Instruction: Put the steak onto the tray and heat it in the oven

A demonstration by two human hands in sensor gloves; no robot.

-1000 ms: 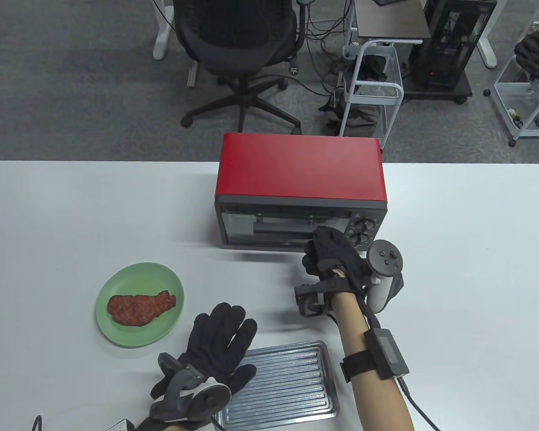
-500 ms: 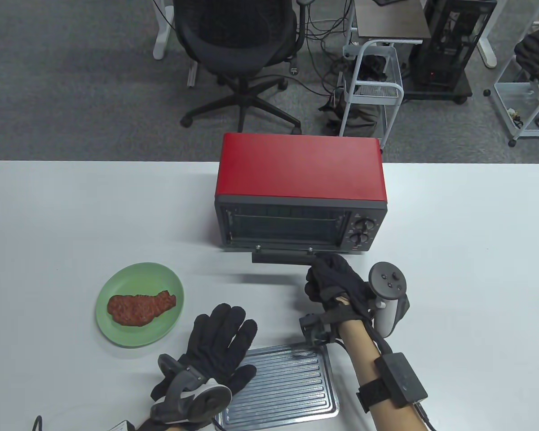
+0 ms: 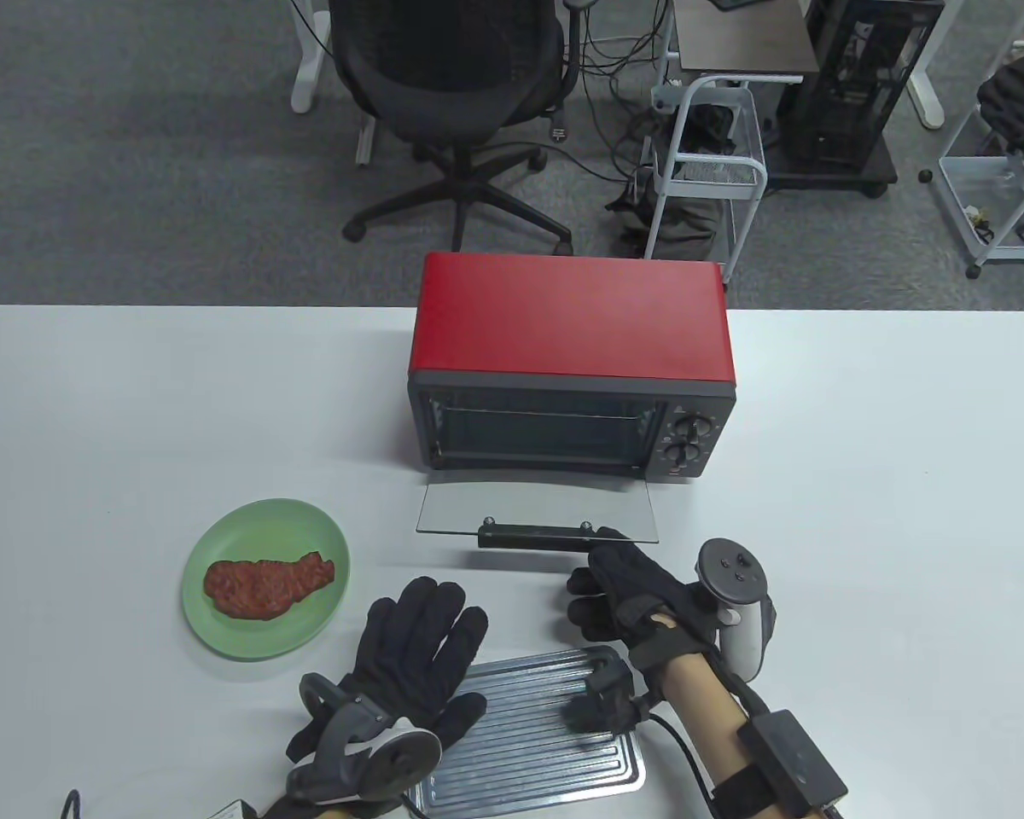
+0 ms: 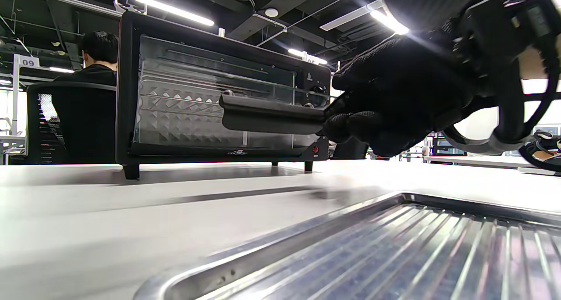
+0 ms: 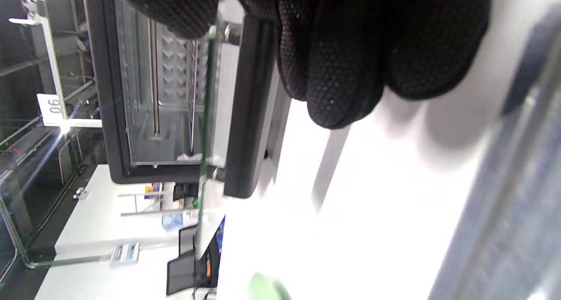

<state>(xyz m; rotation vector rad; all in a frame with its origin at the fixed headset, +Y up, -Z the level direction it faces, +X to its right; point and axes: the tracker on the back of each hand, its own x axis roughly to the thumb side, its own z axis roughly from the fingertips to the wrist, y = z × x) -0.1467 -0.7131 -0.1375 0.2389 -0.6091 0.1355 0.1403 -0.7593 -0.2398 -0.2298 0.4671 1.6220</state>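
Steak [image 3: 266, 585] lies on the green plate [image 3: 222, 636], left of the ribbed tray [image 3: 555, 725]. Left hand [image 3: 410, 665] rests flat with straight fingers at the tray's left edge. Right hand [image 3: 627, 584] grips the door handle [image 3: 533, 537] of the oven [image 3: 570, 341]; the door is down. Next, I think, the steak must go onto the tray.

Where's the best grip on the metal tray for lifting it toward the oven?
Probably the tray's long near rim: it lies flat with a raised lip all round, so fingers can hook under from the person's side, thumb on top. The left hand lies flat over its left edge; the right hand grips the oven door handle.
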